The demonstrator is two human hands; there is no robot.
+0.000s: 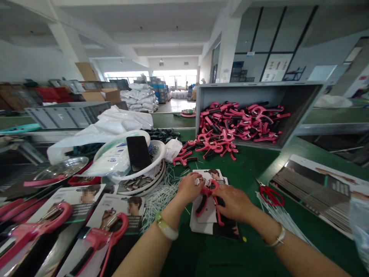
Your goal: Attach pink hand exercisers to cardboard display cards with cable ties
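Observation:
A pink and black hand grip strengthener (213,186) lies on a small stack of printed backing cards (201,227) in front of me. My left hand (188,188) is closed at its upper left, fingers bent around the spring end. Something small and whitish shows at those fingertips, too small to name. From the other side my right hand (233,202) is closed on the pink frame and the right handle, thumb low and fingers near the top. At the left, carded hand grips (99,238) lie with pink frames facing up.
A grey crate (300,115) on its side spills pink hand grips (221,140). Red-handled scissors (271,194) and white zip ties (288,223) lie right, beside stacked cards (314,184). Loose zip ties (161,196), a white bowl (160,152) and a phone (138,153) stand left.

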